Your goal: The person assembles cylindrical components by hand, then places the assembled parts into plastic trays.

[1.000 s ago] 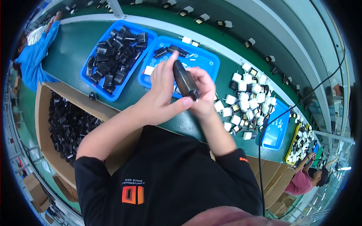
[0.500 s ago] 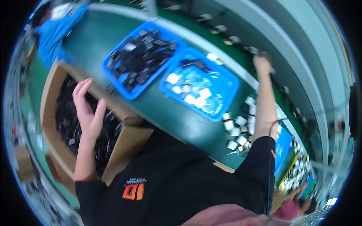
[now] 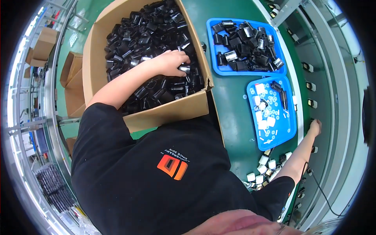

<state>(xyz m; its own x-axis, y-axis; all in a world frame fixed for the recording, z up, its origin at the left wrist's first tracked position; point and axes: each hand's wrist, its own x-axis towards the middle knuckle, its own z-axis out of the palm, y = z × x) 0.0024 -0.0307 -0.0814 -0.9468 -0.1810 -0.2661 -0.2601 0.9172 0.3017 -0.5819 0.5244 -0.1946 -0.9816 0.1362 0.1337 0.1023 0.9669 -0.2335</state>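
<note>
Left hand (image 3: 171, 62) sits in the cardboard box (image 3: 168, 113), fingers curled onto a black part (image 3: 184, 69) atop the heap of black parts (image 3: 145, 35). Right hand (image 3: 315, 127) reaches out to the conveyor (image 3: 333, 117); we cannot tell its grip. Beyond the box, two blue trays: near tray (image 3: 290, 137) with white pieces, far tray (image 3: 213, 68) with black parts

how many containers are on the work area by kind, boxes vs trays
Cardboard box full of black parts, left hand in it: 1
Blue trays, far one with black parts, near one with white parts: 2
Total: 3
</note>
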